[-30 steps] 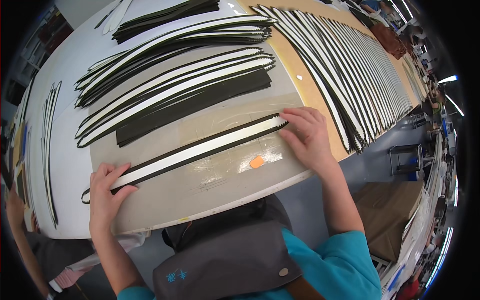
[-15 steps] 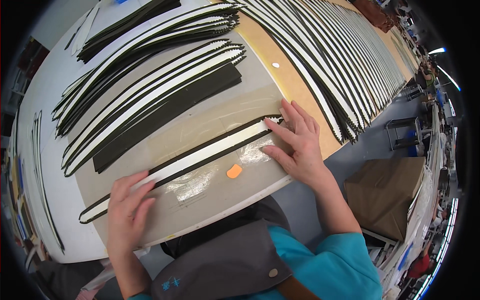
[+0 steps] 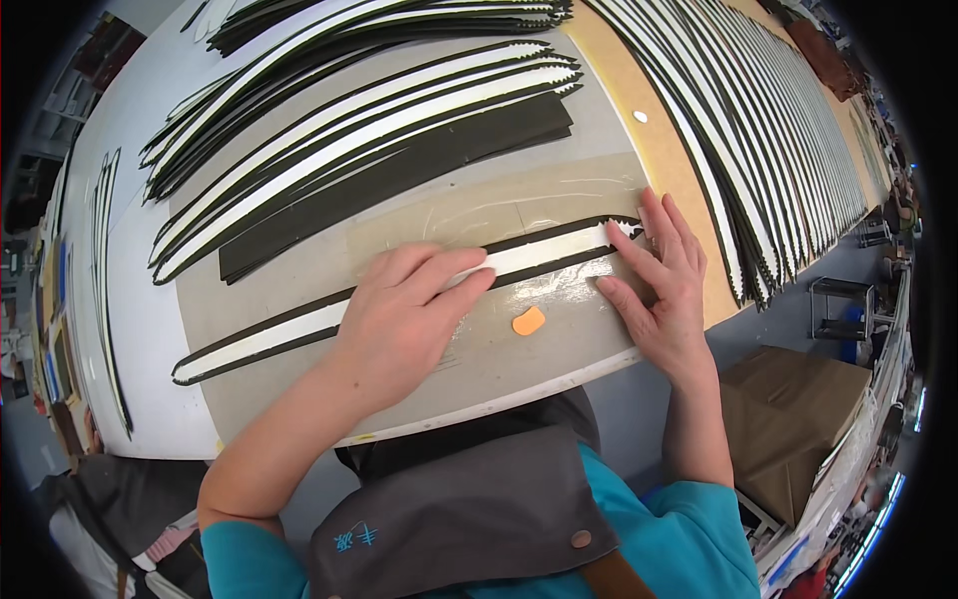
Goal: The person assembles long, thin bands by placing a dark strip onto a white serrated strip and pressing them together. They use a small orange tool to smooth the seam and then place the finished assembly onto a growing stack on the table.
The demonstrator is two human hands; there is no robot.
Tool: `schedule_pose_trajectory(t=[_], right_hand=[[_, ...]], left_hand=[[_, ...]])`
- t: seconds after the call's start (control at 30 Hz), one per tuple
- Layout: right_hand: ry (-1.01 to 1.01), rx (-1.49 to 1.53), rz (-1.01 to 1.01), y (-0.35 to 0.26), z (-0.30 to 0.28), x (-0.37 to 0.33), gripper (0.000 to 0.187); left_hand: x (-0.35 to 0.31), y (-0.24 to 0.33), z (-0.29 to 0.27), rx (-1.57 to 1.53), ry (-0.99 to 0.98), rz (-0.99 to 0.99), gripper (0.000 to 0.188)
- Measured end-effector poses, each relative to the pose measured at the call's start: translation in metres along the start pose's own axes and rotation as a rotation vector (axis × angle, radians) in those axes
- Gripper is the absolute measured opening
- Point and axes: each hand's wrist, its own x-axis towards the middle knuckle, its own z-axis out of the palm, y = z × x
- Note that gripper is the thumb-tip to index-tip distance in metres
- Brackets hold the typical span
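Note:
Across the mat in front of me lies a long strip, white down the middle with black edges. Its left end is rounded and its right end has a jagged tip. My left hand rests over the middle of it, fingers bunched and pressed to the white surface; anything small between them is hidden. At the jagged tip, my right hand has its thumb and fingers apart, with fingertips on or close to the strip's end. An orange rounded piece lies on the mat between my hands, nearer to me.
Beyond the strip lie a flat black strip stack and several black-and-white strips. Many more strips fan over the tan board at right. A small white piece sits near the board's edge. A brown covered box stands beside the table.
My left hand has slid right along the strip, from near its left end to its middle, and its fingers have drawn together. My right hand stays by the jagged tip. The view has shifted.

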Motion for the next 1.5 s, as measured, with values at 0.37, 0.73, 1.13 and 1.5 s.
schedule_pose_trajectory(t=[0.37, 0.73, 1.13, 1.5], right_hand=[[-0.004, -0.014, -0.001, 0.002, -0.002, -0.001, 0.05], [0.044, 0.032, 0.011, 0.003, -0.001, 0.0, 0.047], [0.035, 0.027, 0.01, 0.001, 0.003, 0.001, 0.048], [-0.075, -0.09, -0.081, 0.001, -0.031, 0.049, 0.033]], left_hand=[[0.021, -0.001, 0.022, 0.029, 0.012, 0.068, 0.036], [0.023, 0.0, 0.022, -0.017, -0.039, 0.003, 0.037], [0.017, -0.005, 0.022, -0.09, -0.019, -0.004, 0.037], [0.009, -0.007, 0.026, -0.098, 0.033, -0.003, 0.04]])
